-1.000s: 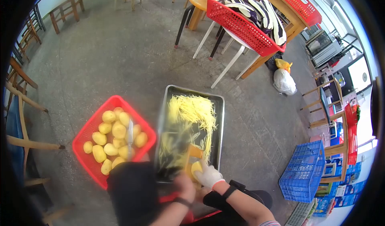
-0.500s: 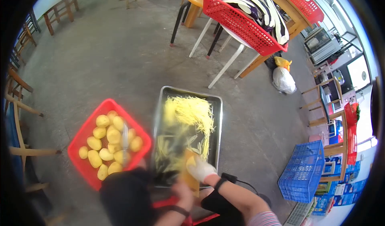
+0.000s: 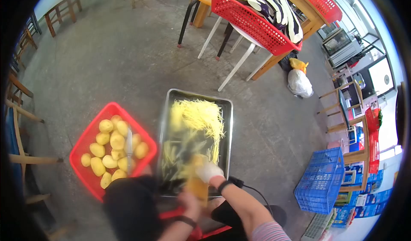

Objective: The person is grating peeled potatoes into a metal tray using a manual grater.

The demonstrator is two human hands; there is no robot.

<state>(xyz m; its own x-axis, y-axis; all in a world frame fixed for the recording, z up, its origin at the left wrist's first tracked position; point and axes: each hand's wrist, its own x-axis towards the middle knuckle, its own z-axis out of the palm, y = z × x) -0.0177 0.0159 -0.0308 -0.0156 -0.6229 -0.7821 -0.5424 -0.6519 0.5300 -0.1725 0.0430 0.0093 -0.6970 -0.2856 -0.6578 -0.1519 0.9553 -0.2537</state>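
A wooden slicing board, apparently a grater (image 3: 198,189), slants down into a metal tray (image 3: 230,130). My left hand (image 3: 189,203), bare and smeared by motion, is closed around its near end. On the upper part of the board presses my right hand (image 3: 209,171) in a white glove, fingers curled over a pale yellow potato that is mostly hidden and blurred. Yellow potato shreds (image 3: 199,112) are heaped at the tray's far end, with thinner strands nearer the board. To the left, a red basket (image 3: 85,132) holds several peeled potatoes (image 3: 117,141) and a knife (image 3: 129,143).
A red basket of striped peeled eggplants (image 3: 274,10) rests on a white-legged stool ahead. Plastic bags (image 3: 299,82) lie on the floor beside a wooden table. A blue crate (image 3: 319,181) stands at the right; wooden chairs (image 3: 25,157) line the left.
The gloved right hand and board have shifted slightly left and toward me. The whole view has moved a little, so the baskets and tray sit slightly further left and higher.
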